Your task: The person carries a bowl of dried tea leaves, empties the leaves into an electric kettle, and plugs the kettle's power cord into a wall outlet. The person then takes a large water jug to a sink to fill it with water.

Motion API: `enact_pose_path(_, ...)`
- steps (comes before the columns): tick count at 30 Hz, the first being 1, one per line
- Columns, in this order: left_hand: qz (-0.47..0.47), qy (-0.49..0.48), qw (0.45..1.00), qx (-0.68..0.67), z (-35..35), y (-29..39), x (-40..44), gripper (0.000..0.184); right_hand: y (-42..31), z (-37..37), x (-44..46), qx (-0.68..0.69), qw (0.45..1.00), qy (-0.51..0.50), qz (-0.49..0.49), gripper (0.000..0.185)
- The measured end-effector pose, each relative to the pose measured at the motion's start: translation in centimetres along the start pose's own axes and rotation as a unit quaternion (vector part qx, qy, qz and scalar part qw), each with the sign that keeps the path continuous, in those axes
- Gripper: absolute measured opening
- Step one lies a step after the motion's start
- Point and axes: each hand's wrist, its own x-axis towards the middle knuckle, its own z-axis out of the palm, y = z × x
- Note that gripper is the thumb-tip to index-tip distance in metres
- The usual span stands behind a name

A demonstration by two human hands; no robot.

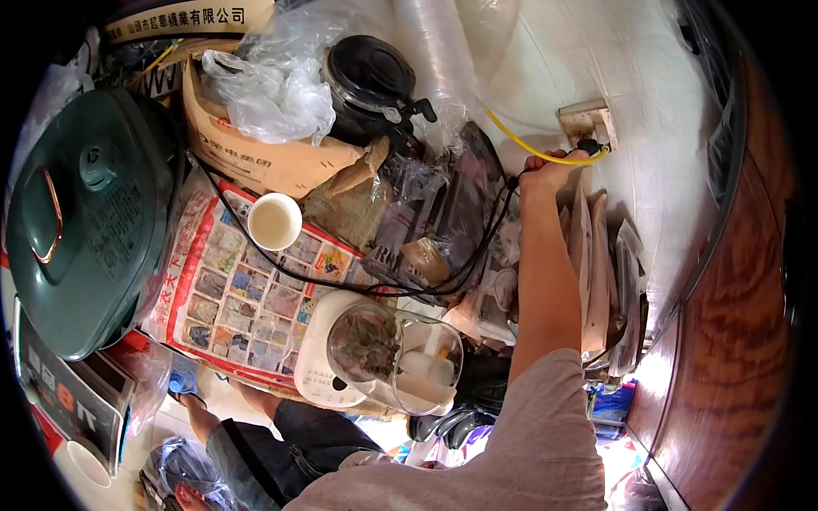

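My right hand [552,173] reaches to the wall socket [595,117] at the upper right. Its fingers are closed round a black plug [586,146] at the socket; a yellow cable [527,146] passes over them. A black cord [328,282] loops from near that hand across the printed sheet. On the sheet's edge stands a white appliance [317,358] with a clear jar [362,341] holding dark, leafy-looking pieces. A cup [274,221] of pale contents is close by. At the bottom left edge, a small reddish patch may be my left hand [189,496]; its fingers are unclear.
A green lidded cooker [94,221] fills the left side. Behind the cup are a cardboard box [256,162] with clear plastic on it and a black-lidded pot [371,72]. Paper bags [588,255] stand beside my right forearm. Wood panelling [724,341] is at the right.
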Motion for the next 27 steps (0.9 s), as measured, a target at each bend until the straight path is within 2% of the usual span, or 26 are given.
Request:
enact_pose_path(4, -0.001, 0.012, 0.999, -0.035, 0.8, -1.3, 0.7, 0.043, 0.1, 0.0, -0.1, -0.018, 0.999, -0.036, 0.022, 0.054)
enact_pose_path(9, -0.016, -0.005, 1.000, 0.010, 0.6, 0.6, 0.8, 0.040, -0.6, -1.1, 0.2, -0.043, 0.995, -0.078, 0.054, 0.058)
enact_pose_path(12, -0.009, -0.018, 0.999, -0.047, 1.1, -0.5, 1.2, 0.038, -1.0, -1.1, 0.1, -0.048, 0.992, -0.092, 0.072, 0.060)
enact_pose_path(19, 0.003, -0.051, 0.996, -0.078, 2.6, -4.1, 1.8, 0.037, -1.6, -0.4, 0.8, -0.092, 0.982, -0.105, 0.125, 0.058)
enact_pose_path(21, -0.124, -0.097, 0.970, -0.185, 4.4, -9.1, 3.4, 0.028, -1.5, -0.4, 1.0, -0.104, 0.982, -0.106, 0.118, 0.058)
enact_pose_path(25, -0.182, -0.112, 0.952, -0.219, 4.3, -9.4, 3.6, 0.028, -1.2, -0.6, 1.5, -0.123, 0.982, -0.117, 0.087, 0.060)
enact_pose_path(27, -0.169, -0.097, 0.955, -0.223, 2.5, -5.6, 2.3, 0.027, -0.8, -1.7, 3.2, -0.148, 0.973, -0.138, 0.106, 0.062)
